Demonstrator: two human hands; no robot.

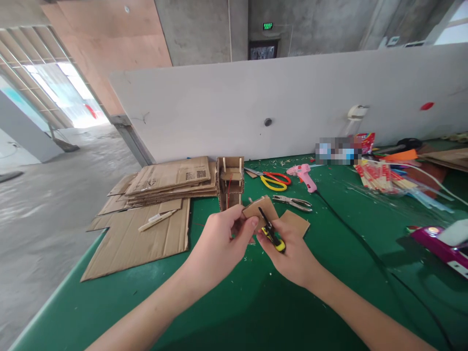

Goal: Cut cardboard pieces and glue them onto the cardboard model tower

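Observation:
My left hand [227, 233] pinches a small square piece of cardboard [269, 206] between thumb and fingers. In my right hand [294, 251] is a yellow and black utility knife [274, 239], its dark blade lying across the face of that piece. Whether the blade cuts into it cannot be told. Another cardboard piece [297, 223] lies on the table just beyond my right hand. Behind my left hand stands a small cardboard box frame [230, 176] with wooden sticks and a red wire. The left fingertips are partly hidden behind the held piece.
Stacked cardboard sheets [166, 180] lie on the left of the green table [226, 312], with a white pen-like tool [157, 220] on them. Scissors [275, 182], metal pliers [292, 202] and a pink glue gun [304, 177] with a trailing cord lie ahead. A purple device [438, 246] sits right.

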